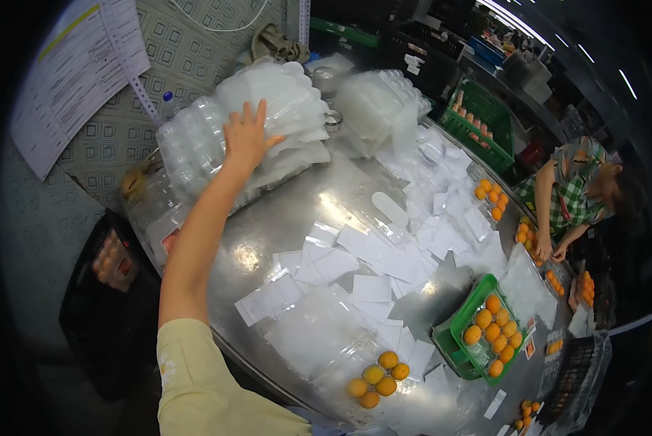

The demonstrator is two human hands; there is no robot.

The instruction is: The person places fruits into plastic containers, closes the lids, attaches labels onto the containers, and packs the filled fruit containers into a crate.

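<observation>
Fingers apart, my left grip (245, 141) lies on clear trays (202, 138); another stack (379, 109) to its right, then scattered white cards (372, 288)!

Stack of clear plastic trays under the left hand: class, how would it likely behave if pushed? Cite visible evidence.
The stack of trays is probably light for its size, being thin, see-through plastic. Its layers may slide or fan apart, since their edges look staggered beside the left hand. The moulded cups likely add some stiffness.

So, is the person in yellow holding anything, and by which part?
No grip shows: the left hand is spread over the stacked plastic trays. The right hand is out of view, so its hold cannot be told.
</observation>
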